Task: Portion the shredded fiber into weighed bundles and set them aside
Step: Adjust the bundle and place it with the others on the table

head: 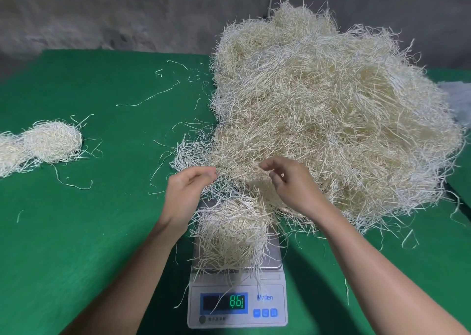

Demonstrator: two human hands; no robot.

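A big heap of pale shredded fiber [331, 120] covers the right half of the green table. In front of it stands a white digital scale [237, 306] with a small clump of fiber [232, 235] on its pan; the display reads about 86. My left hand [186, 194] pinches strands at the heap's near edge, just above the scale. My right hand [290, 184] hovers beside it with loosely curled fingers, touching the heap's fringe; nothing is plainly held in it.
Two rounded fiber bundles [48, 143] lie at the table's left edge. Loose strands [150, 97] are scattered over the green cloth [89, 232]. A grey wall stands behind the table. Something white [458, 97] shows at the far right.
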